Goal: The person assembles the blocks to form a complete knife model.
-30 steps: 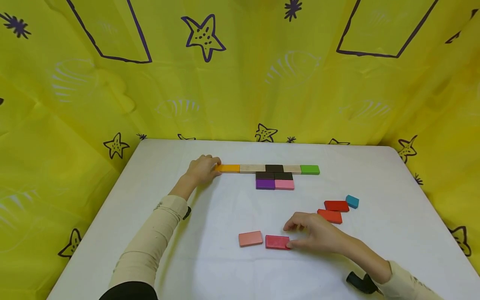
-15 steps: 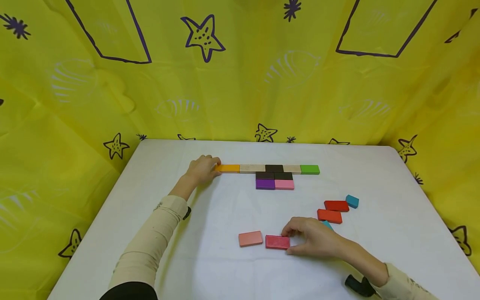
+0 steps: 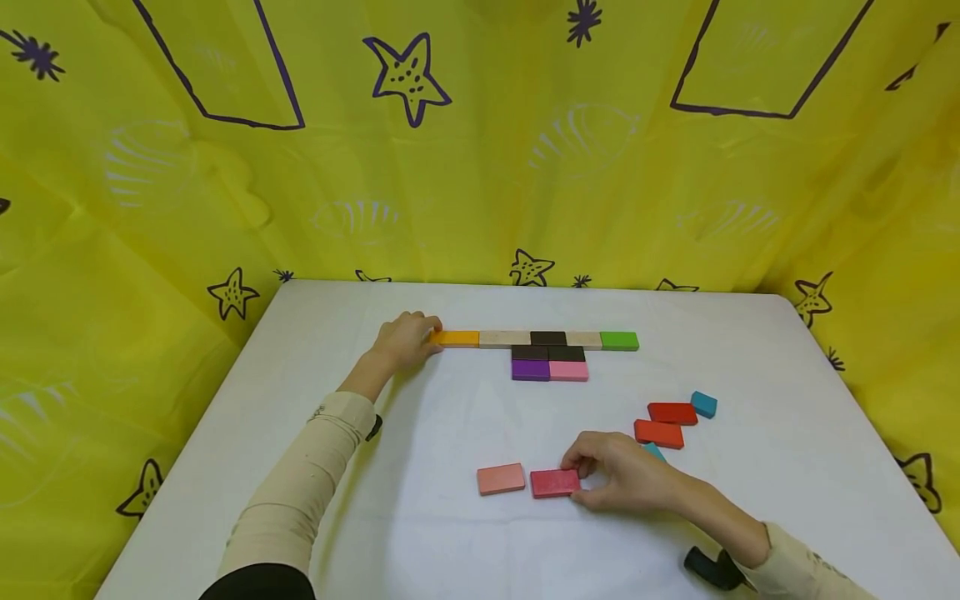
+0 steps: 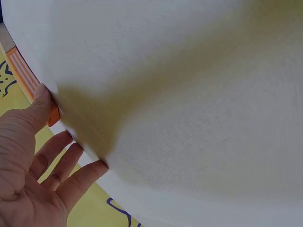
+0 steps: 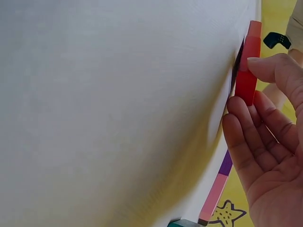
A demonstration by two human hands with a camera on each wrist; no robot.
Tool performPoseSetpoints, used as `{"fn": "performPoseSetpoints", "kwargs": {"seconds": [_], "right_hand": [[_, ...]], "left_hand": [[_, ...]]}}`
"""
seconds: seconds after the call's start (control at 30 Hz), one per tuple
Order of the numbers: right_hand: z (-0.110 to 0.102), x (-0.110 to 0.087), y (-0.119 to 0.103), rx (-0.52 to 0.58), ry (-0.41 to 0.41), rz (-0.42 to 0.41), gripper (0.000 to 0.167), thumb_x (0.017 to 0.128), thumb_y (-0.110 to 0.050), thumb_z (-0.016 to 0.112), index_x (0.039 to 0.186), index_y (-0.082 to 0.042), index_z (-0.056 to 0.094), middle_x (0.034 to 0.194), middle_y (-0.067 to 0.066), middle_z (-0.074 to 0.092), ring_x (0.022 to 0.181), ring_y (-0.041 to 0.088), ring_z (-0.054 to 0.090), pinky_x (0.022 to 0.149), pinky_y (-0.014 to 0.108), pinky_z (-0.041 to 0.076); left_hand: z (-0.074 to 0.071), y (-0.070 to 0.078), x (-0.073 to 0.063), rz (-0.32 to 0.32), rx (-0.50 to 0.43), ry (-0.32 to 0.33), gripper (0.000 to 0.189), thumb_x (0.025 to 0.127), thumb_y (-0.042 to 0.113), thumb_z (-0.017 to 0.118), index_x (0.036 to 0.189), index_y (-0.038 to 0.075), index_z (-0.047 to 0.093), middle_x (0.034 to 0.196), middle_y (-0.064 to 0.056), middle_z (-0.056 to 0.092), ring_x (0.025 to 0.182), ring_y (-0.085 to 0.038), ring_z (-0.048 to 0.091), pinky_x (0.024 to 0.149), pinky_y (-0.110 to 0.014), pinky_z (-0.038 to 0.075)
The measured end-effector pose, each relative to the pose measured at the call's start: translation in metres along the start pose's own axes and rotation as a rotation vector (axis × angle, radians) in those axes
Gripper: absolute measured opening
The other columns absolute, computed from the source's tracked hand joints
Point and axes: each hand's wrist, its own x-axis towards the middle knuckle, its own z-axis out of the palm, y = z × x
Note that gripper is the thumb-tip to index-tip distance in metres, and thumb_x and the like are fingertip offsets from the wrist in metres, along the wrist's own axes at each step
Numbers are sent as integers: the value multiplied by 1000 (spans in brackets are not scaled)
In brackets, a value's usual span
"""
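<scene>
My left hand [image 3: 405,340] pinches the left end of an orange block [image 3: 459,338], the first in a straight row on the white table. In the left wrist view the thumb lies on the orange block [image 4: 23,71], the other fingers beside it. My right hand [image 3: 626,473] holds the right end of a crimson block [image 3: 553,483] between thumb and fingertips. The right wrist view shows the thumb pressed on the crimson block [image 5: 247,82]. Just left of it, across a narrow gap, lies a salmon block [image 3: 501,479].
The row continues with pale wood [image 3: 504,339], dark brown and green [image 3: 619,341] blocks. Below it sit dark, purple [image 3: 530,370] and pink [image 3: 568,371] blocks. Two red blocks [image 3: 658,433] and a blue block [image 3: 704,405] lie right; a teal block [image 3: 654,452] is partly behind the right hand.
My right hand has shifted slightly left and its fingers have come down around the crimson block's right end, uncovering part of the teal block. The left hand keeps its place on the orange block.
</scene>
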Motion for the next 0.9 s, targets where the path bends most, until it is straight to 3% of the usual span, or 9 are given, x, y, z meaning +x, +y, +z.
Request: {"fn": "performPoseSetpoints", "kwargs": {"seconds": [0.5,0.9], "right_hand": [[-11,22,12,-33,124,12,28,83,-14,85,107,-16,71,100,-12,67,89,7,65,82,26,56],[-21,46,18,-94,164,44,27,83,-14,85,107,-12,72,99,-8,69,89,9,65,83,29,56]], "left_hand": [[2,-3,1,1,-4,2,32,99,32,70,126,15,65,111,-10,66,101,-30,59,85,-51,53],[3,-3,3,-8,-4,-5,33,99,33,69,126,14,65,112,-10,66,101,-30,58,87,-51,52]]}}
